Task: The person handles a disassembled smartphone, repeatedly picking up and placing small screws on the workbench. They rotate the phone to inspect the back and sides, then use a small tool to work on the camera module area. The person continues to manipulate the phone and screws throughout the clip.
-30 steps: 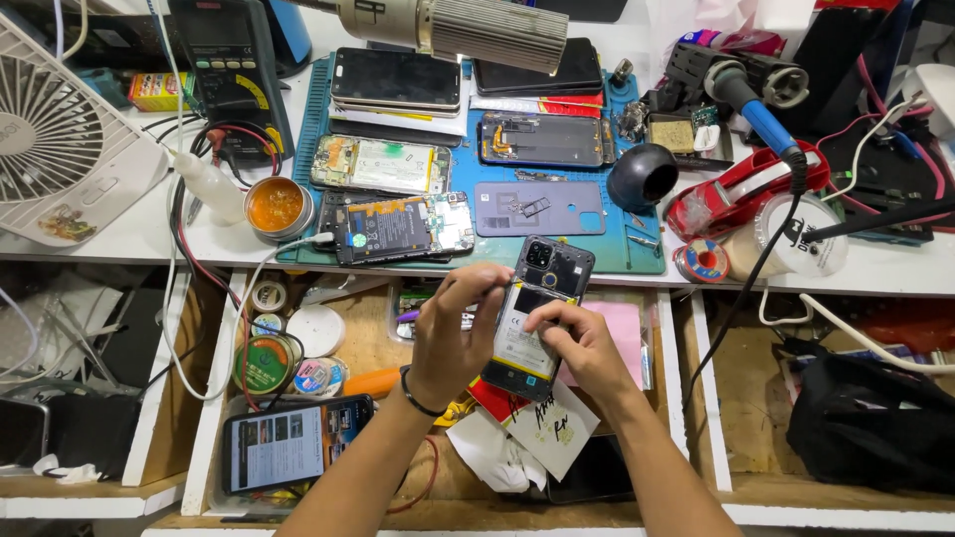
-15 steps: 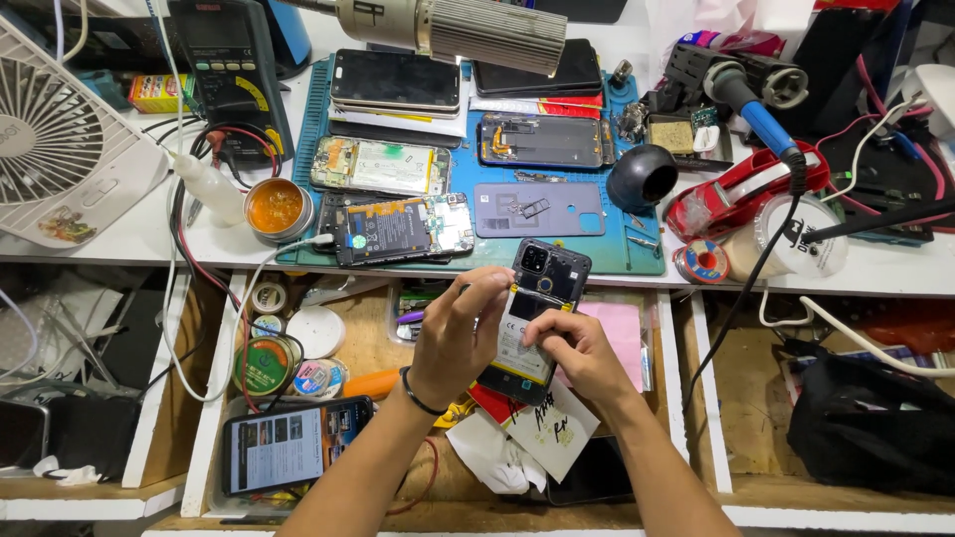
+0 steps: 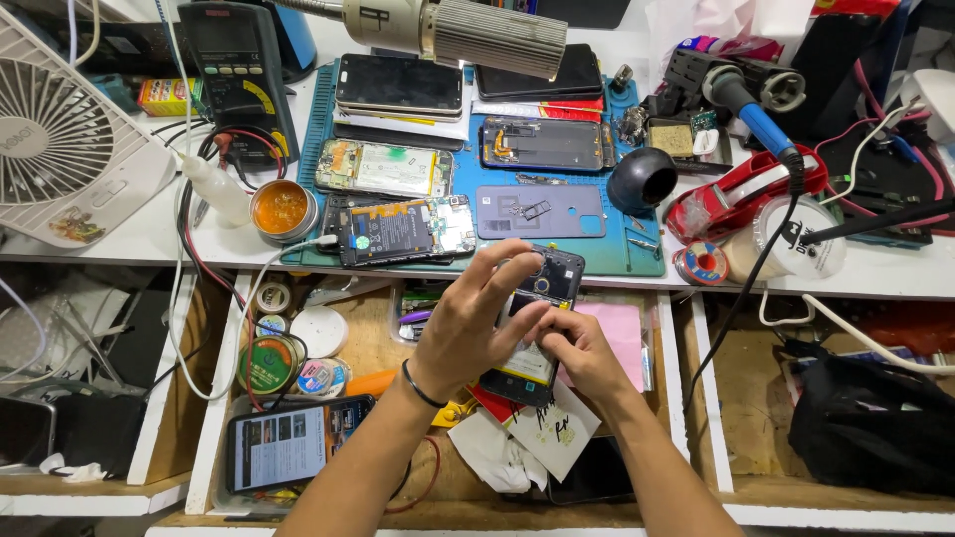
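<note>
Opened dark phone (image 3: 545, 298), tilted, held above open drawer.

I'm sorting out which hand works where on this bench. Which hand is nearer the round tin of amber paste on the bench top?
Left. The left hand is nearer the tin; the right hand lies beyond it, across the opened phone both hold.

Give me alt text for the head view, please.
Both hands, left hand and right hand, hold an opened phone above an open drawer. Behind it, a blue mat on the white bench carries more dismantled phones.
</note>
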